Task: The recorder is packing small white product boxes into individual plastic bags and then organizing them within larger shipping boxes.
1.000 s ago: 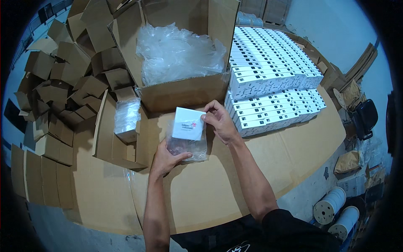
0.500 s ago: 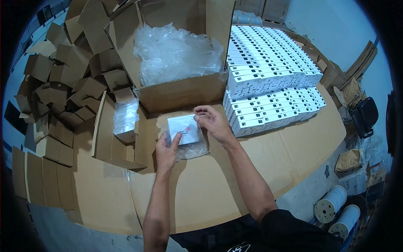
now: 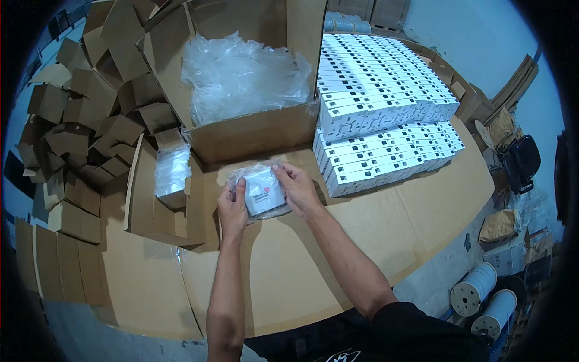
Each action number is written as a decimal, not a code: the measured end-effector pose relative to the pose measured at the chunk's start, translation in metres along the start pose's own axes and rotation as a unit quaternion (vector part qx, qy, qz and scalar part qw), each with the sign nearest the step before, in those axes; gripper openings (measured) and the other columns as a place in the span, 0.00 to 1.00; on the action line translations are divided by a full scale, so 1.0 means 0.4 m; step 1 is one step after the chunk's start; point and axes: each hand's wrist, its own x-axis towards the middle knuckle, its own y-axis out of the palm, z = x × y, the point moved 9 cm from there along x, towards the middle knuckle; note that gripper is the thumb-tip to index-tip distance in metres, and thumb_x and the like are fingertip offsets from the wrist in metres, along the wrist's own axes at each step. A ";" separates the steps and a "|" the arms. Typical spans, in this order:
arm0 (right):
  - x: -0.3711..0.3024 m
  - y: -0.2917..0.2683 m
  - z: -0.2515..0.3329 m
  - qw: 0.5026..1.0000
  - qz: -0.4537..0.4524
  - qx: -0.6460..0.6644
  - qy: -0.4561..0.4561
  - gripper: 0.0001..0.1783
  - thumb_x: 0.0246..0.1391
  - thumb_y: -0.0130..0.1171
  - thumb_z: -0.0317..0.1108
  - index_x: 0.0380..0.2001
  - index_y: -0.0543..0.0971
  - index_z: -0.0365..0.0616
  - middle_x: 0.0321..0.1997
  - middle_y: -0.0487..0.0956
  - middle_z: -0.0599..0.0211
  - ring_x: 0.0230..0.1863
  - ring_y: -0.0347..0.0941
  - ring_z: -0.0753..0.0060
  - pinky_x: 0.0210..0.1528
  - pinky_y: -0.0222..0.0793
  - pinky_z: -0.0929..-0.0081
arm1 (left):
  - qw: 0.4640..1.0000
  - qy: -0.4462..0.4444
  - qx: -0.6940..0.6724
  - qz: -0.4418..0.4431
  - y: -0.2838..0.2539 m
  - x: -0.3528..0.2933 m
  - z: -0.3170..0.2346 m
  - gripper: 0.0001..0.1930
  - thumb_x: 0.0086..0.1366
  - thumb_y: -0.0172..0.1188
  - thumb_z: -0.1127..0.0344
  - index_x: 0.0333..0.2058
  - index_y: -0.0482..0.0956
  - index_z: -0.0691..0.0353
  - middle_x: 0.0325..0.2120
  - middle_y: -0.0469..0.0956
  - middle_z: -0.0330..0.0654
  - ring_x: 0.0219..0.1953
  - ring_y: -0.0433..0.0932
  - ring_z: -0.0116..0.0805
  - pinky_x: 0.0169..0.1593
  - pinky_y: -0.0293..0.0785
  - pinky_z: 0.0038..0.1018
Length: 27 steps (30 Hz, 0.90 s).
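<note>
A flat white square box (image 3: 265, 190) inside a clear plastic bag (image 3: 278, 212) is held between my hands, above the cardboard-covered table. My left hand (image 3: 233, 205) grips its left side, thumb on top. At the upper right corner, my right hand (image 3: 297, 188) pinches the bag and the box's edge. Just left of them stands an open narrow cardboard box (image 3: 140, 205), holding a row of wrapped white pieces (image 3: 172, 171). Behind my hands a large open carton (image 3: 253, 134) is filled with loose clear plastic bags (image 3: 241, 78).
Stacked white boxes (image 3: 386, 151) stand in two tiers at the right. Many opened brown cartons (image 3: 78, 120) pile up at the far left. Cable reels (image 3: 473, 289) and a black chair (image 3: 522, 163) are on the floor beyond the table's right edge.
The white box now sits within the plastic bag, where before the bag lay beneath it. My right hand has moved down along its right side. The view has shifted slightly.
</note>
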 end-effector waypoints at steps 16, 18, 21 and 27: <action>-0.047 0.057 0.131 0.996 0.063 0.039 -0.042 0.17 0.70 0.54 0.35 0.51 0.82 0.33 0.51 0.83 0.62 0.54 0.76 0.74 0.60 0.69 0.74 | 0.986 0.116 -0.117 0.039 -0.012 0.002 -0.103 0.20 0.78 0.50 0.56 0.51 0.82 0.66 0.49 0.81 0.39 0.54 0.75 0.29 0.62 0.67 0.28; -0.049 0.065 0.139 0.995 0.077 0.031 -0.061 0.18 0.71 0.54 0.37 0.51 0.82 0.33 0.52 0.83 0.62 0.54 0.76 0.73 0.61 0.70 0.73 | 0.984 0.127 -0.117 0.045 -0.018 0.006 -0.101 0.20 0.78 0.50 0.56 0.51 0.82 0.66 0.49 0.81 0.39 0.54 0.75 0.29 0.62 0.67 0.29; -0.048 0.068 0.136 0.993 0.086 0.054 -0.055 0.18 0.70 0.55 0.37 0.53 0.80 0.33 0.53 0.82 0.60 0.56 0.75 0.70 0.61 0.67 0.71 | 0.981 0.122 -0.144 0.055 -0.013 0.008 -0.103 0.19 0.76 0.56 0.57 0.54 0.80 0.66 0.50 0.81 0.40 0.54 0.76 0.29 0.61 0.69 0.28; -0.086 0.091 0.168 0.990 0.101 -0.083 -0.051 0.21 0.61 0.66 0.31 0.57 0.79 0.39 0.51 0.83 0.62 0.53 0.77 0.75 0.55 0.74 0.76 | 0.991 0.105 -0.059 0.067 0.023 -0.040 -0.157 0.25 0.65 0.70 0.63 0.58 0.76 0.64 0.48 0.81 0.40 0.48 0.79 0.28 0.54 0.75 0.26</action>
